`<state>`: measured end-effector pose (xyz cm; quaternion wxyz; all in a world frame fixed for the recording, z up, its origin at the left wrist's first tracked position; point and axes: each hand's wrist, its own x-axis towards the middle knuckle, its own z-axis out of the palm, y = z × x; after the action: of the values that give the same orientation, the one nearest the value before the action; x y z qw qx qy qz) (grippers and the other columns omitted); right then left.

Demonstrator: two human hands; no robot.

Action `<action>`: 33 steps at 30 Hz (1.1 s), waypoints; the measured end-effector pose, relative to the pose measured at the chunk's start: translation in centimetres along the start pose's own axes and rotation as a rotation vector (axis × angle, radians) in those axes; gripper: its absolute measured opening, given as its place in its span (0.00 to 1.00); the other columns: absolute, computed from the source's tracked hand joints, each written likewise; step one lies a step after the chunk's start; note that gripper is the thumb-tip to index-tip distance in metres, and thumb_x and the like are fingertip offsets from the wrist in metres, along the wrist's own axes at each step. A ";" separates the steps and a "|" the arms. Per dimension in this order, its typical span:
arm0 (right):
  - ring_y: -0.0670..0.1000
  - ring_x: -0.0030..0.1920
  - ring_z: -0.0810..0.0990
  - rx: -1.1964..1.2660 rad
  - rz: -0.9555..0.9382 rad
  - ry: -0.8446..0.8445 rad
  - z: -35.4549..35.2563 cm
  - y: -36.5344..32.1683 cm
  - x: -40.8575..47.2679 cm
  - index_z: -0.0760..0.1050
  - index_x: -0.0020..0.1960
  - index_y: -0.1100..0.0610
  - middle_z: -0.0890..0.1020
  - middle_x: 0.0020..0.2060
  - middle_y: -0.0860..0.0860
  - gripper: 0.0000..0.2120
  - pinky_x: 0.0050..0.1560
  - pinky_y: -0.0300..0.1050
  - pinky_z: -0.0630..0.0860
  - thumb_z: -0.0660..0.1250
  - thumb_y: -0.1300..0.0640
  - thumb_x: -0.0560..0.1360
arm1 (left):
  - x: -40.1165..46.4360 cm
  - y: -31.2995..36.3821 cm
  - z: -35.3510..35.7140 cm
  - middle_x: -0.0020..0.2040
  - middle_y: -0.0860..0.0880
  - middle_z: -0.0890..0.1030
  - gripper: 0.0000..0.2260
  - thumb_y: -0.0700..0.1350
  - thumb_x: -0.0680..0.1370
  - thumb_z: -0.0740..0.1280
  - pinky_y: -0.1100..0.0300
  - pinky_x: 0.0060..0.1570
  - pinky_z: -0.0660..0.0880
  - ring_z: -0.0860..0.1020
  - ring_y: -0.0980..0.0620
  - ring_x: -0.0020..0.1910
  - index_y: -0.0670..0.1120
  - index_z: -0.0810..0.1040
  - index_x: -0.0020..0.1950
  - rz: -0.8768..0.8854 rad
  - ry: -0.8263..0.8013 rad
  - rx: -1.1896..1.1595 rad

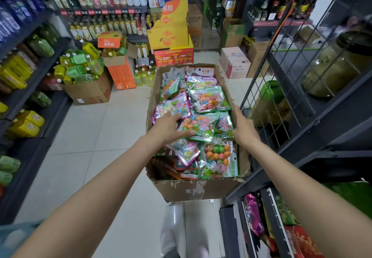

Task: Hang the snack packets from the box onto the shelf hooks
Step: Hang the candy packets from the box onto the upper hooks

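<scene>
A worn cardboard box (193, 189) stands on the floor in the aisle, filled with several clear snack packets of coloured candy balls with pink or green borders. My left hand (168, 128) lies on the pile, fingers on a pink-bordered packet (173, 107) and thumb across a green-bordered packet (201, 126). My right hand (244, 126) holds the box's right wall, thumb inside against the packets and fingers along the rim. A black wire grid rack (281, 80) rises just right of the box; I cannot make out hooks on it.
Drink shelves (30, 72) line the left side. Open cartons of bottles (86, 88) and orange and yellow juice boxes (171, 40) crowd the floor beyond the box. White floor tiles (84, 137) lie to its left. Bagged snacks (253, 215) hang at the lower right.
</scene>
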<state>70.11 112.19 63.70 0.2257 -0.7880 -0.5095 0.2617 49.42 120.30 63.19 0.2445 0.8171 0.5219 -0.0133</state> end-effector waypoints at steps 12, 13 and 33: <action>0.54 0.43 0.74 0.018 0.035 0.032 0.5 0.3 -1.2 0.50 0.77 0.54 0.73 0.50 0.58 0.35 0.38 0.43 0.66 0.55 0.74 0.75 | -0.2 0.1 -0.2 0.65 0.43 0.71 0.38 0.67 0.68 0.67 0.53 0.59 0.69 0.71 0.44 0.62 0.45 0.67 0.70 0.017 -0.019 -0.007; 0.57 0.52 0.74 0.020 0.035 0.049 0.7 0.2 -1.2 0.50 0.77 0.55 0.72 0.56 0.59 0.35 0.44 0.43 0.67 0.56 0.74 0.75 | -0.3 0.2 -0.3 0.62 0.43 0.73 0.35 0.66 0.68 0.68 0.55 0.55 0.69 0.73 0.46 0.58 0.45 0.70 0.66 0.020 -0.017 -0.015; 0.51 0.52 0.82 0.698 0.049 -0.090 1.2 -2.8 2.1 0.77 0.59 0.59 0.83 0.51 0.53 0.21 0.57 0.51 0.77 0.76 0.65 0.67 | -0.4 0.7 -1.1 0.53 0.50 0.76 0.31 0.59 0.74 0.67 0.62 0.43 0.72 0.75 0.56 0.47 0.41 0.66 0.69 -0.038 0.195 -0.538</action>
<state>68.11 115.30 64.13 0.4522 -0.6631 -0.3798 0.4600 49.62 120.19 64.60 0.4007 0.7103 0.5430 0.2000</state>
